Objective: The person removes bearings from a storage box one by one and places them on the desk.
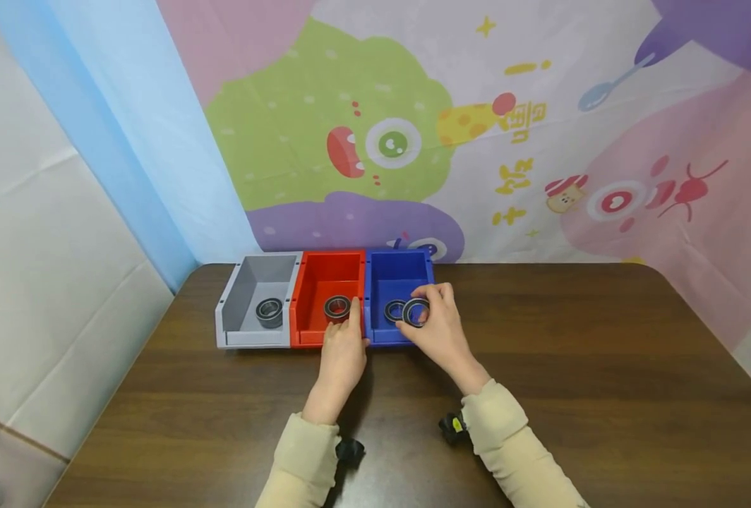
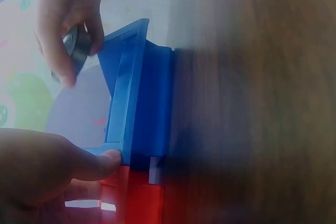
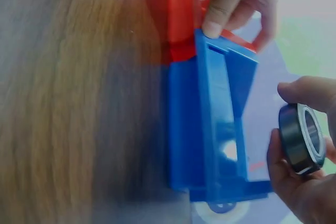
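My right hand (image 1: 442,335) pinches a ball bearing (image 3: 295,141) between thumb and fingers, above the front of the blue bin (image 1: 401,268). Inside that bin lies another bearing, partly hidden behind the held one. My left hand (image 1: 344,356) grips the adjoining walls of the red bin (image 1: 331,264) and the blue bin; its thumb rests at the blue bin's front corner, and the index finger stretches along the wall. One bearing (image 1: 329,315) sits in the red bin beside that finger. In the grey bin (image 1: 248,339) there is a bearing (image 1: 269,321) too.
The three bins stand side by side at the back of a brown wooden table (image 1: 191,416). Behind them hangs a printed cartoon curtain (image 1: 363,85). A black wrist camera (image 1: 453,427) is strapped at the right sleeve, and another (image 1: 350,451) at the left.
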